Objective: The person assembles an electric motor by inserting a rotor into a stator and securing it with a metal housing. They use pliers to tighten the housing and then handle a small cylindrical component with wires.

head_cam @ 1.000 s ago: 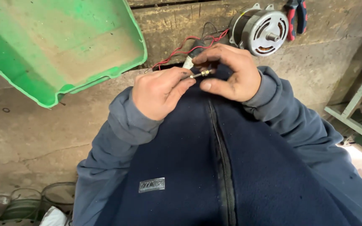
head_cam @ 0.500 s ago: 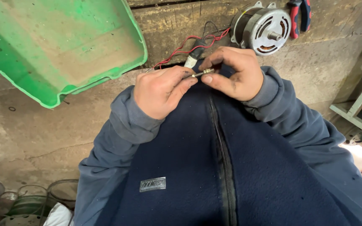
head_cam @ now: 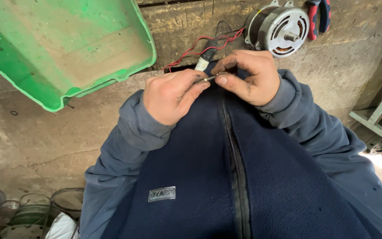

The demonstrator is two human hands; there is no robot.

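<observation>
Both hands meet right at chest height, and the work is tiny: the left hand [head_cam: 173, 95] pinches a thin metal wire end [head_cam: 208, 78] between thumb and forefinger, and the right hand [head_cam: 248, 77] closes thumb and forefinger on the same piece from the other side, so it sits bridged between the two pinches, just in front of the dark fleece jacket [head_cam: 244, 177]. To do this well, I'd judge the pinches want to stay close together, with one hand holding steady while the other does the turning, and the tension light so the strand doesn't kink. Look at the pose: both wrists bent inward, knuckles up, remaining fingers curled under, forearms braced against the chest. Just beyond the grip, the red and black wires [head_cam: 200, 44] run away to a small electric motor [head_cam: 279, 28] lying on the concrete ledge [head_cam: 45, 132]; red-handled pliers [head_cam: 319, 15] rest beyond the motor, and a green plastic tray [head_cam: 63, 48] sits off past the left hand.
</observation>
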